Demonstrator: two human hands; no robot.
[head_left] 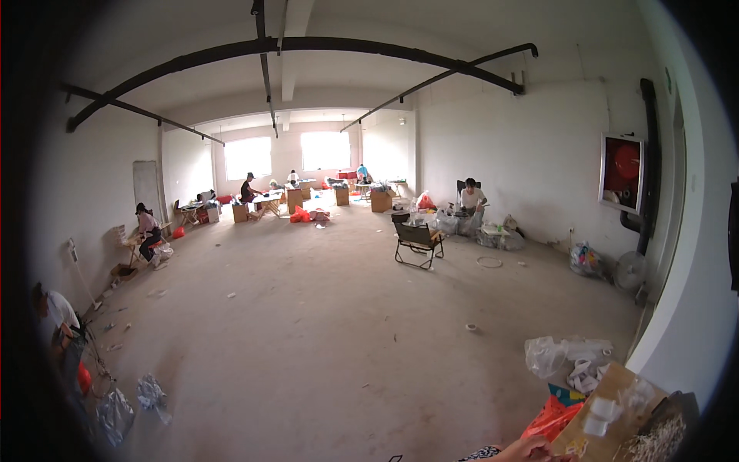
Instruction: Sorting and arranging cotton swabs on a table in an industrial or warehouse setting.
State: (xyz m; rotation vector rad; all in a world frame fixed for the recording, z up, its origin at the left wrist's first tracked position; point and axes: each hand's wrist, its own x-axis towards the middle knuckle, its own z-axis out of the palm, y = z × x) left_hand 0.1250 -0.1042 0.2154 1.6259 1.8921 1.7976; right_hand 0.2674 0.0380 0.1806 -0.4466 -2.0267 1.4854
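Only part of one hand shows, cut off by the lower edge at the right. By the side its arm comes from, I take it as my left hand [533,448]. Its fingers look bent together at the near edge of a brown board [616,379]; whatever they hold is hidden. Small yellow pieces [576,446] lie beside it on the board. Farther up sit white pieces [602,414], and a heap of thin pale strips [660,443] is at the right. A red-orange plastic bag [550,420] hangs against the board's left side. My right hand is out of the picture.
Clear plastic bags [566,354] lie beyond the board. A folding chair [418,242] stands mid-room, with a seated person [471,199] behind it among bags. Several people work at tables farther back, others along the left wall. A fan [630,271] stands at right.
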